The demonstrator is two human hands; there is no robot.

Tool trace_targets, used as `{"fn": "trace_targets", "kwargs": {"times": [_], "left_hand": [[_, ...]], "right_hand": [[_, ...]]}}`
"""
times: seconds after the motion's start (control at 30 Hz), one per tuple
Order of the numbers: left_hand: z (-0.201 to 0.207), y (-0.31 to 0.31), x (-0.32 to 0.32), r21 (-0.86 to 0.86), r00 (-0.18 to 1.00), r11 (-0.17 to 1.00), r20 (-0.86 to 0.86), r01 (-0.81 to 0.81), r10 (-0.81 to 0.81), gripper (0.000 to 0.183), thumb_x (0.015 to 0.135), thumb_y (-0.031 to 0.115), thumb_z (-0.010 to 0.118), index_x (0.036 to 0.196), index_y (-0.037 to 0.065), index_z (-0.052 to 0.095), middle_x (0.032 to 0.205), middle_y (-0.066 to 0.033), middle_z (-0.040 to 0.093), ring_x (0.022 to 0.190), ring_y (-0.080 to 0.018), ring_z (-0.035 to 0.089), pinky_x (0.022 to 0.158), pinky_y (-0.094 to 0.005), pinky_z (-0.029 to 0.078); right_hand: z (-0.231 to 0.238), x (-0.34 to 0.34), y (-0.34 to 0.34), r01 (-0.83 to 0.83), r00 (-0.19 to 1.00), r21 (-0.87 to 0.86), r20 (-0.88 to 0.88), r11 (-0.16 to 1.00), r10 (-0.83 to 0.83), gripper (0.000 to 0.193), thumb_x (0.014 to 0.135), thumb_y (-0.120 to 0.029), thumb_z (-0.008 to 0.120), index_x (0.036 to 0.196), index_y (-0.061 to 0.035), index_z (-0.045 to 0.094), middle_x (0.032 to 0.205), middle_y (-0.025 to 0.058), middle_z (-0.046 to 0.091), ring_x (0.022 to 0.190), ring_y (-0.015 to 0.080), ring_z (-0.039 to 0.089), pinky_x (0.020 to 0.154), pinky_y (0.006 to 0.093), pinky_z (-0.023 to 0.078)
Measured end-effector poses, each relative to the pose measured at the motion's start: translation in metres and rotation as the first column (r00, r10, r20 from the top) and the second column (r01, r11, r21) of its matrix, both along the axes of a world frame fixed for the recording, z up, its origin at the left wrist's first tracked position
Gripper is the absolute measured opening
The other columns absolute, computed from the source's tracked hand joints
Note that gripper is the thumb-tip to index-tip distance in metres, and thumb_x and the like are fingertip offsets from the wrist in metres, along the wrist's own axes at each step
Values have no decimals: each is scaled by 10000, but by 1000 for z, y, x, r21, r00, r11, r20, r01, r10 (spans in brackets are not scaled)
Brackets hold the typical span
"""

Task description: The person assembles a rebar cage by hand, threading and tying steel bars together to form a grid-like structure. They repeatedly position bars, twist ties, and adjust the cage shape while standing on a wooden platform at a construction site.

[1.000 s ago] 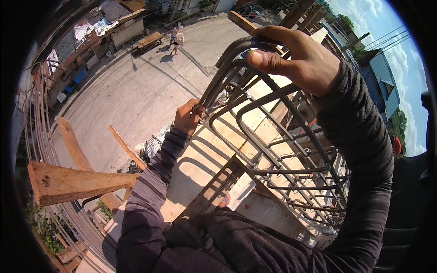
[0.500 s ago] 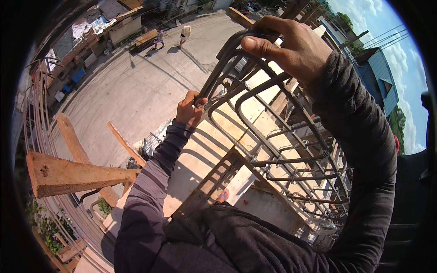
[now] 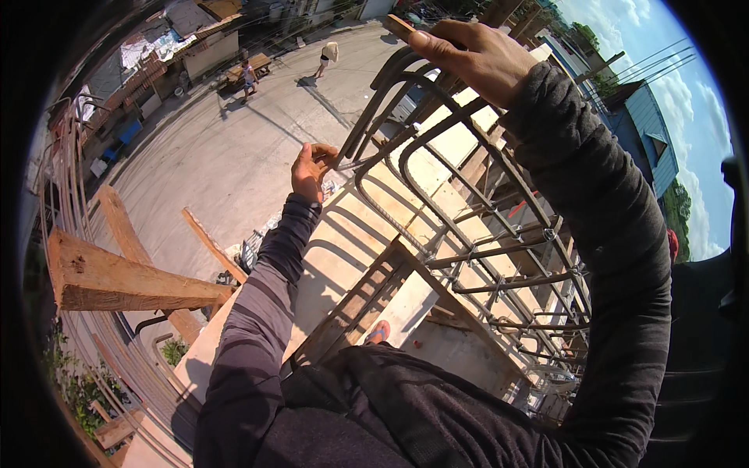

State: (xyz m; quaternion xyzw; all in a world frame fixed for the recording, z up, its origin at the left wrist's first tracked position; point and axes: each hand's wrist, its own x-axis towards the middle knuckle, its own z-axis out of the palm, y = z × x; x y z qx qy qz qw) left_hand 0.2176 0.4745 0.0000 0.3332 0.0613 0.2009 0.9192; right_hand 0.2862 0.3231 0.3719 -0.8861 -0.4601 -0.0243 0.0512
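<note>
Bent steel rebar stirrups [image 3: 380, 105] hang bunched at the near upper end of a rebar cage [image 3: 499, 222]. At the top of this bunch, my right hand [image 3: 488, 62] is closed over the bars, its thumb stretched out to the left; its other fingertips are partly hidden. My left hand [image 3: 314, 170] is just left of the bunch's lower ends, fingers curved and apart, with nothing plainly held. A thin rod shows beside its fingertips. Long straight bars run through the cage to the lower right, with wire ties at the crossings.
Pale formwork boards [image 3: 351, 234] lie under the cage beside a timber frame [image 3: 355, 300]. A thick wooden beam [image 3: 140, 277] juts in at left, above long loose rebars [image 3: 148, 390]. Down on the street [image 3: 211, 156], two people [image 3: 328, 56] walk. My sandalled foot [image 3: 379, 332] stands below.
My left hand has loosened from the stirrups and shifted slightly left. My right hand has moved a little up and left on the bunch. The cage's place in view has shifted slightly.
</note>
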Motion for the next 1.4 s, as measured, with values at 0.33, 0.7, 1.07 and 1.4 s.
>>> {"fn": "trace_targets", "kwargs": {"times": [0.33,0.7,1.07,1.4], "left_hand": [[-14,-39,44,-66,992,997,-126,-28,20,405,985,219,388,1217,-62,566,1183,-213,631,1136,-309,599,976,-410,480],[-25,-37,36,35,999,999,40,17,-19,514,1005,348,372,1260,-75,512,1228,-250,593,1137,-341,585,1033,-432,433],[-2,-63,-26,893,886,399,-2,-207,464,529,694,295,863,1081,84,570,1022,-156,649,1043,-331,604,901,-397,489],[13,-99,-39,817,712,575,-433,50,552,352,772,307,817,848,13,639,740,-116,649,728,-219,620,702,-341,489]], "right_hand": [[1,-3,0,-31,996,-48,87,998,35,957,741,-849,445,1158,-11,648,1037,222,674,929,356,678,833,463,554],[-2,1,1,-113,990,6,83,994,112,972,718,-886,417,952,12,706,772,175,678,709,273,688,645,369,567],[-5,5,3,-164,986,-63,29,984,166,815,796,-746,469,1045,2,676,1021,205,676,966,325,661,900,442,515],[3,-22,0,-2,995,106,-95,994,12,630,888,-574,496,1106,2,629,1053,180,659,999,283,631,889,410,498]]}}
